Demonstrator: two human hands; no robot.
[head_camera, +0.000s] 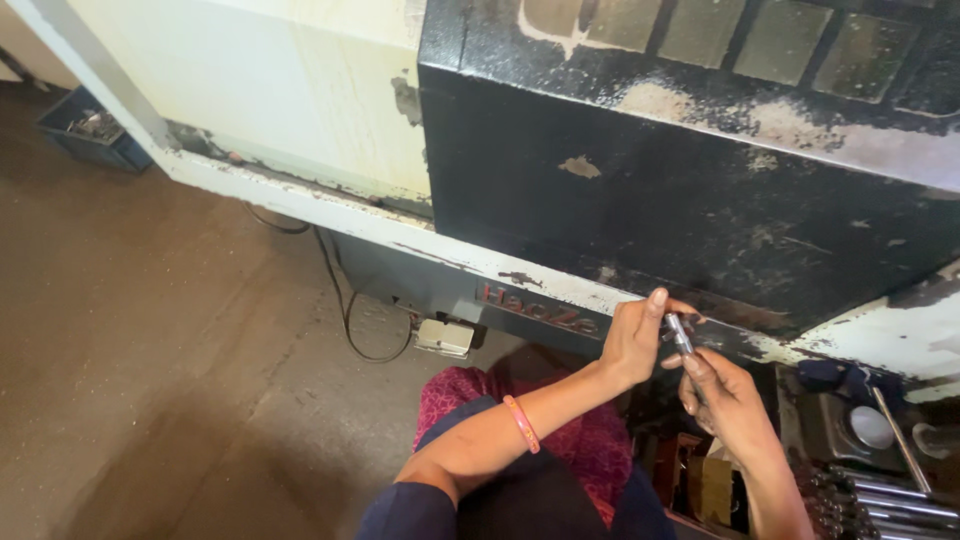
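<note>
Two hands, one small metal pin

Both raised in front of a worn machine panel (680, 200), black with chipped paint, above a pale scuffed ledge (420, 235). Left hand (635, 340) curled, thumb and fingertips pinched together on the upper end of a short, slim silver pin (680, 335). Right hand (725, 400) just below and beside, fingers closed around the lower end of the same pin, index finger laid along it. Held tilted, top leaning slightly left, between the two hands, clear of the panel's lower edge. Orange bangle (522, 423) on the left wrist; dark blue sleeve (410, 510) at the elbow. Magenta patterned cloth (470, 385) under the forearms.

Down at lower right, several long shiny steel rods (890, 495) lying side by side, well apart from the hands. Beside them a round dark fitting with a pale centre (870, 427) and a thin metal bar (900, 440) leaning across it. Small white box (443, 337) under the ledge, with a black cable (345, 310) looping down onto the brown concrete floor (170, 350). Blue tray (85, 130) of small parts at far upper left, contents too small to tell.
</note>
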